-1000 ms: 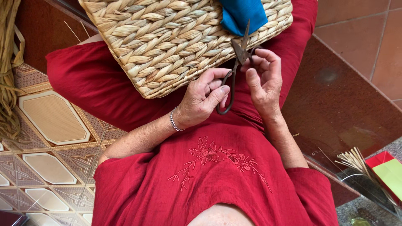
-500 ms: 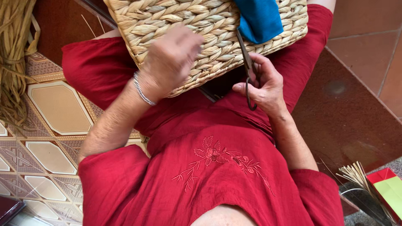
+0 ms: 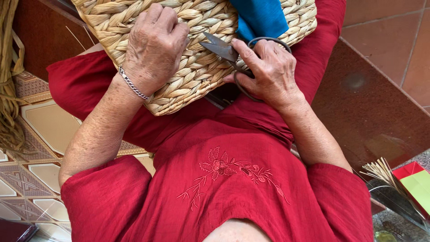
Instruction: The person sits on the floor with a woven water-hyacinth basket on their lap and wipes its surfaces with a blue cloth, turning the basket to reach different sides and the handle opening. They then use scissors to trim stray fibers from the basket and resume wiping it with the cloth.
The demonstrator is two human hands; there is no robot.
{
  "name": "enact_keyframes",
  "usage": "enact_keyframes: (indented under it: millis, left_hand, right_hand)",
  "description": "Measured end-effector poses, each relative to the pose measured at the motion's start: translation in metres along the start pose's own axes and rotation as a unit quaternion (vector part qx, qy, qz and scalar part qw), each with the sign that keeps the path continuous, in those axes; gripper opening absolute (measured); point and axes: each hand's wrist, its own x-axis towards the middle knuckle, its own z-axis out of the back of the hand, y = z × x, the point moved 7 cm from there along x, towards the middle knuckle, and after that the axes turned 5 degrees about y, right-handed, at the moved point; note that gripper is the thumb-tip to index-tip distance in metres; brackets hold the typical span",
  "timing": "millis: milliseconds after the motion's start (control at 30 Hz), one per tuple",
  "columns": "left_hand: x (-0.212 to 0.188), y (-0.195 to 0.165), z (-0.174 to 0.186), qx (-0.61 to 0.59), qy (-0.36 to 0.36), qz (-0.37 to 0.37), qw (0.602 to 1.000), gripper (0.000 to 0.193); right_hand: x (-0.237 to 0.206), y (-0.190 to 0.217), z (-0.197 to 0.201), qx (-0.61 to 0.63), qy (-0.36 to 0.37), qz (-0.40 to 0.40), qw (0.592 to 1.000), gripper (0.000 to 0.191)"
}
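One woven basket (image 3: 197,54), pale braided straw, lay tilted across my lap on the red dress (image 3: 224,179). One pair of dark metal scissors (image 3: 233,56) sat on top of the weave, near the basket's right half, blades pointing up-left, tips touching or just above the braid; I couldn't tell which. One piece of blue cloth (image 3: 262,18) sat on the basket at the top edge, just beside the scissor handles.

Two hands in frame, both mine. Left hand (image 3: 154,45) rested palm-down on the basket's left half, fingers (image 3: 163,15) pressed together and curled over the weave, flat contact, not pinching anything. One silver chain bracelet (image 3: 132,83) was on that wrist. Right hand (image 3: 268,71) was closed round the scissor handles: fingers threaded through the loops, thumb lying along the upper one. Blades looked closed or nearly so. The basket lay directly under both hands; the scissor tips sat between the two hands, closer to the right.

Outward: patterned floor tiles (image 3: 40,130) at left, and one bundle of loose dried straw (image 3: 9,76) along the left edge. Dark reddish-brown step (image 3: 371,107) to the right, plain terracotta tiles beyond it. At bottom right, one clear container (image 3: 394,197) held a bunch of thin pale sticks (image 3: 380,172), with a red and green box (image 3: 416,179) just beside it. One dark flat thing sat at the bottom-left corner, too cropped to identify.
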Motion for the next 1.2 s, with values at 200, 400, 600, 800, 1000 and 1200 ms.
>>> enact_keyframes:
  millis: [200,400,600,800,1000,1200]
  left_hand:
    - [0.004,-0.005,-0.005,0.047,-0.006,-0.019,0.999,0.007]
    - [0.008,-0.001,-0.013,0.076,-0.008,-0.012,0.997,0.006]
    - [0.009,-0.002,-0.016,0.088,-0.017,-0.012,0.996,0.007]
    - [0.012,-0.001,-0.014,0.063,-0.025,-0.015,0.998,0.008]
    - [0.013,0.006,-0.018,0.004,-0.033,0.015,0.999,0.009]
    - [-0.021,0.044,0.028,-0.085,-0.175,0.084,0.977,0.009]
  right_hand:
    - [0.003,-0.003,0.003,-0.029,-0.010,0.014,0.999,0.070]
    - [0.005,-0.003,-0.008,-0.051,0.002,0.027,0.998,0.075]
    - [0.014,-0.001,-0.016,-0.053,-0.002,0.048,0.997,0.074]
    - [0.018,-0.001,-0.022,-0.098,-0.003,0.087,0.991,0.073]
    - [0.019,-0.005,-0.029,-0.093,0.001,0.101,0.991,0.072]
    - [0.015,-0.009,-0.018,-0.042,-0.015,0.065,0.997,0.069]
